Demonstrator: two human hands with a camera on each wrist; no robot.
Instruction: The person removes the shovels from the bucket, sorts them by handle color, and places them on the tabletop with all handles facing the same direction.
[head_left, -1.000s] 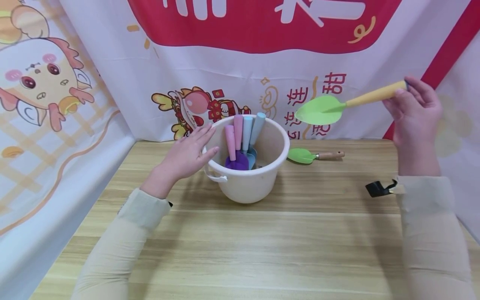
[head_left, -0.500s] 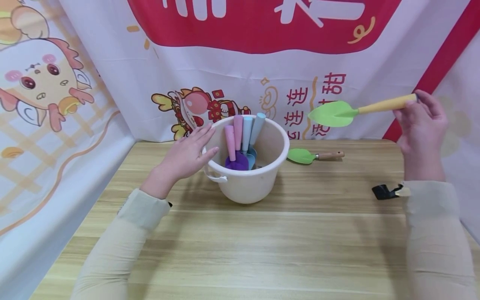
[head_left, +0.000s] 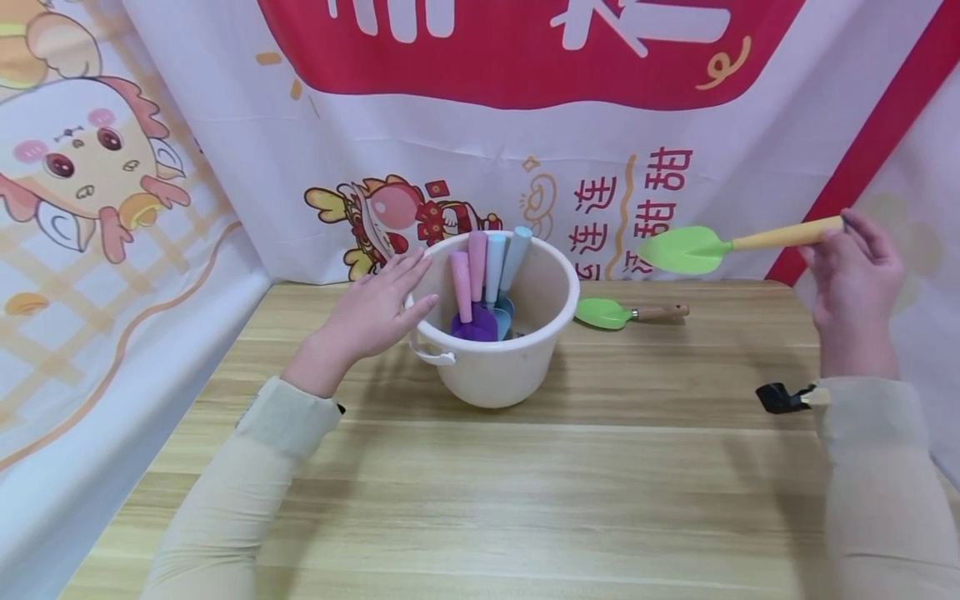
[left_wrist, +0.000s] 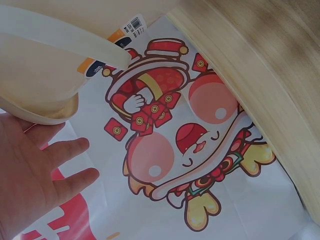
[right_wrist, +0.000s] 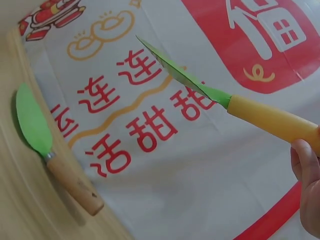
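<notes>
My right hand [head_left: 858,287] pinches the end of a yellow handle, holding a trowel [head_left: 686,249] with a light green blade level above the table. In the right wrist view the same trowel [right_wrist: 265,117] shows its blade nearly edge-on. My left hand [head_left: 372,308] rests with straight fingers against the left rim of a cream bucket [head_left: 495,375]. In the left wrist view, the fingers touch the bucket rim [left_wrist: 60,120]. Inside the bucket stand pink-handled tools [head_left: 461,287] with a purple blade and blue-handled tools [head_left: 493,267]; their lower ends are partly hidden.
Right of the bucket, a green trowel with a wooden handle [head_left: 660,311] lies on the wood-grain table [head_left: 525,500]. Behind stands a printed cloth backdrop [head_left: 465,142], with another cloth [head_left: 112,333] at the left. A black strap [head_left: 782,398] hangs from my right cuff.
My right hand has moved down and to the right, carrying the yellow-handled trowel with it. The left hand and the bucket have stayed in place.
</notes>
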